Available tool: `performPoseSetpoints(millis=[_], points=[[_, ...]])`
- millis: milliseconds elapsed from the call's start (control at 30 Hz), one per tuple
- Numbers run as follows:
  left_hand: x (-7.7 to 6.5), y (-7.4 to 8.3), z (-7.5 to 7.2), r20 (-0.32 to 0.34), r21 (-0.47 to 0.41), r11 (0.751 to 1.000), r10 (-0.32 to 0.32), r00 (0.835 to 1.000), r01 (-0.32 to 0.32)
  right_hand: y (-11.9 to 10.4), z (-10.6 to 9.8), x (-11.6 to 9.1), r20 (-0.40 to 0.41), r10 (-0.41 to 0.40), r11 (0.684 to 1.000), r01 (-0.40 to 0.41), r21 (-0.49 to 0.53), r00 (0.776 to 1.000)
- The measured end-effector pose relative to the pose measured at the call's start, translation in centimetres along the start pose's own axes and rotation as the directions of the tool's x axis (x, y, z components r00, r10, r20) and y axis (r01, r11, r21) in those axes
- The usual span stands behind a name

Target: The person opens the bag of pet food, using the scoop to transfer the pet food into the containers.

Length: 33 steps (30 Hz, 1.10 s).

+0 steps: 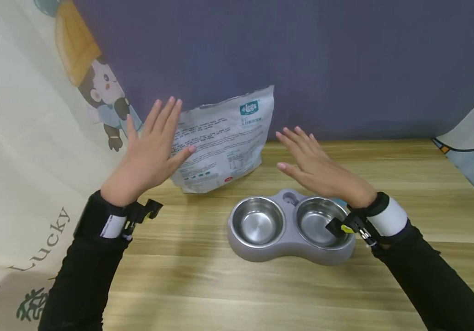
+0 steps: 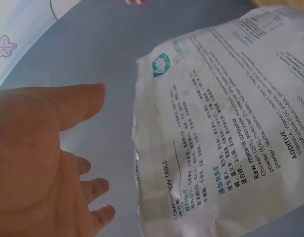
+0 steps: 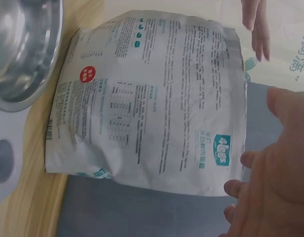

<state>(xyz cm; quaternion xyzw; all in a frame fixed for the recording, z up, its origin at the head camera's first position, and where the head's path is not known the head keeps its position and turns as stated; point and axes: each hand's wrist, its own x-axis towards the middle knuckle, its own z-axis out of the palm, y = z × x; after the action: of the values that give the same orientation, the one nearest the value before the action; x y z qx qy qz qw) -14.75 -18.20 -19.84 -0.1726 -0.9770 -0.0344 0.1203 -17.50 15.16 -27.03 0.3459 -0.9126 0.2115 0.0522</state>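
A white pet food bag (image 1: 223,142) with printed text and a teal "4legs" logo stands on the wooden table against the dark backdrop. My left hand (image 1: 148,149) is raised with straight fingers and overlaps the bag's left edge in the head view; in the left wrist view a gap shows between thumb and bag (image 2: 216,128). My right hand (image 1: 319,165), fingers extended and holding nothing, hovers over the back of a grey double pet bowl (image 1: 288,239). Both of its steel bowls show bare metal inside. The right wrist view shows the bag (image 3: 147,103) beyond the fingertips.
The wooden table (image 1: 262,294) extends toward me and to the right. A dark blue-grey backdrop (image 1: 303,59) rises behind it. At the left hangs a pale curtain (image 1: 22,151) printed with a cartoon figure and lettering. Each wrist carries a strapped camera mount.
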Motion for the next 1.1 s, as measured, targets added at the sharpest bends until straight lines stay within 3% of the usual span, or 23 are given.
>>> performPoseSetpoints(millis=[333,733,900,1100], points=[[2.7,-0.1,-0.2,0.006,-0.009,1.0,0.016,1.0,-0.016,-1.3,-0.4,1.7,0.053,0.004,1.0,-0.004,-0.012,0.999],[6.3,1.2,-0.8,0.057,0.029,0.998,0.045,0.997,-0.047,-2.0,-0.4,4.1,0.062,-0.009,1.0,0.009,0.008,0.998],[7.7,1.3,-1.2,0.069,0.041,0.997,0.056,0.996,-0.059,-2.6,-0.5,5.3,0.064,0.014,1.0,-0.015,0.011,0.998],[8.8,1.0,-1.5,0.128,-0.001,0.999,0.043,0.991,-0.043,-3.7,-0.7,6.7,0.059,0.085,0.993,-0.09,0.08,0.995]])
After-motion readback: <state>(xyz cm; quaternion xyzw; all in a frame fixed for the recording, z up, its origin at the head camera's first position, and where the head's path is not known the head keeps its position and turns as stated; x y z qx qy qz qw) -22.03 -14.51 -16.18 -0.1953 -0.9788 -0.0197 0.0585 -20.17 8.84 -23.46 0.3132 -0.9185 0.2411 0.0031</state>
